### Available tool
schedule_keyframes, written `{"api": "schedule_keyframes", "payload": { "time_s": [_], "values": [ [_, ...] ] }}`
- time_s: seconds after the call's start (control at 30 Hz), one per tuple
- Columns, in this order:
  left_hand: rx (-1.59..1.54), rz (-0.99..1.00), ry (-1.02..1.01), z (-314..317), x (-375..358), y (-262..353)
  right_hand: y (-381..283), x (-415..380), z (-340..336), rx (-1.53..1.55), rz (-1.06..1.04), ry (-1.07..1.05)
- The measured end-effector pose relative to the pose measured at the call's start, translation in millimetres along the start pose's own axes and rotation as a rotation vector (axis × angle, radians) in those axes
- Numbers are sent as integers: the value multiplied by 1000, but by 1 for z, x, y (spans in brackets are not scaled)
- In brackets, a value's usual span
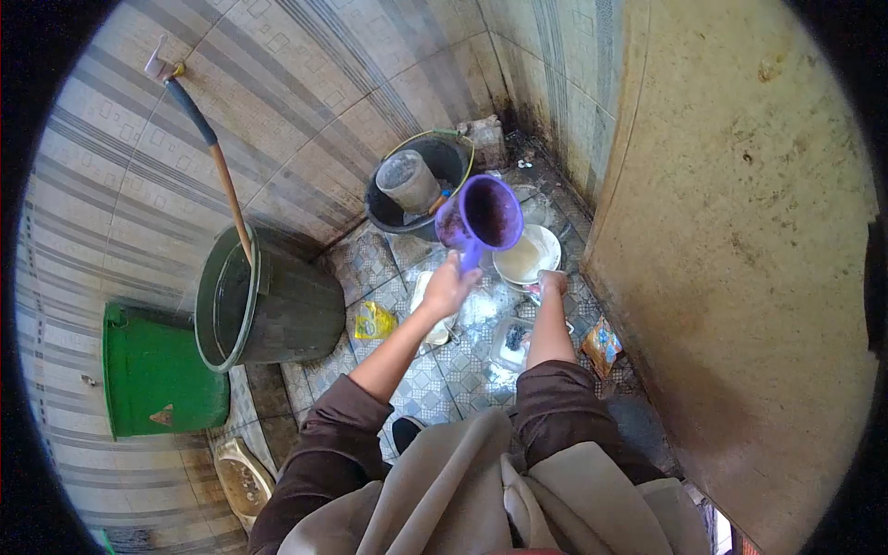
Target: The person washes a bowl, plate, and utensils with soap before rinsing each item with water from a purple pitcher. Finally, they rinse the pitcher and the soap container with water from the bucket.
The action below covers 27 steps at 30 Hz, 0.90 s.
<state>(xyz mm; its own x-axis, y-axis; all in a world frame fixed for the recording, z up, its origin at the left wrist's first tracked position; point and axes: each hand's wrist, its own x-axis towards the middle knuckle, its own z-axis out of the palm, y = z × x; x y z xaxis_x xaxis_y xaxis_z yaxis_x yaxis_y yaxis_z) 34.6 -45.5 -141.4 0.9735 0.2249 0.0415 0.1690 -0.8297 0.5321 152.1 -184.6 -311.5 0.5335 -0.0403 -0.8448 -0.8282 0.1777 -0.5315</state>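
Observation:
My left hand (448, 289) is closed round the handle of a purple water dipper (450, 227), whose mouth faces up toward me. Just right of the dipper, my right hand (552, 283) grips the near rim of a white plate (549, 242). Cloudy liquid shows on the plate, and the dipper overlaps its left edge in this view. Below the right hand, a clear plastic container (511, 344) with something dark in it sits on the wet tiled floor. Partly hidden behind my left hand lies a whitish dish (435, 328).
A black bucket (377, 205) holding a grey container (408, 181) stands by the back wall. Left are a large dark bin (301, 314) with a hose in it and a green tub (153, 379). Yellow packet (374, 320) and orange-brown packet (602, 346) lie on the floor. A stained door (740, 259) bounds the right.

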Motion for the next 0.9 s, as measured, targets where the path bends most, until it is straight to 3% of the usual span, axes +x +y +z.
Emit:
{"api": "schedule_keyframes", "payload": {
  "time_s": [0.07, 0.13, 0.2, 0.33, 0.4, 0.57, 0.6, 0.7, 0.8, 0.9],
  "values": [
    [-384, -332, -92, -27, 0, 10, 11, 6, 6, 6, -124, 91],
    [-629, -493, -49, -59, -10, 18, 15, 14, 5, 13, -103, 35],
    [-778, -502, -26, -91, -26, 13, 14, 22, 4, 7, -73, -32],
    [-708, -469, 62, -171, -74, 19, 8, 15, 4, -61, -6, -45],
    [-733, -510, 154, -210, -97, 29, 4, 17, 9, -173, -92, 89],
    [-554, -522, 423, -276, -152, 19, 15, 33, 7, 230, -66, -106],
    [-509, -528, 460, -285, -159, 15, 10, 27, 5, 244, 7, -109],
    [-511, -514, 504, -302, -174, 11, 11, 32, 2, 331, -91, -29],
    [-546, -501, 484, -309, -184, 3, 16, 129, -2, 398, 171, -398],
    [-592, -514, 464, -302, -183, 2, -48, 24, 5, 248, -9, -259]
  ]
}}
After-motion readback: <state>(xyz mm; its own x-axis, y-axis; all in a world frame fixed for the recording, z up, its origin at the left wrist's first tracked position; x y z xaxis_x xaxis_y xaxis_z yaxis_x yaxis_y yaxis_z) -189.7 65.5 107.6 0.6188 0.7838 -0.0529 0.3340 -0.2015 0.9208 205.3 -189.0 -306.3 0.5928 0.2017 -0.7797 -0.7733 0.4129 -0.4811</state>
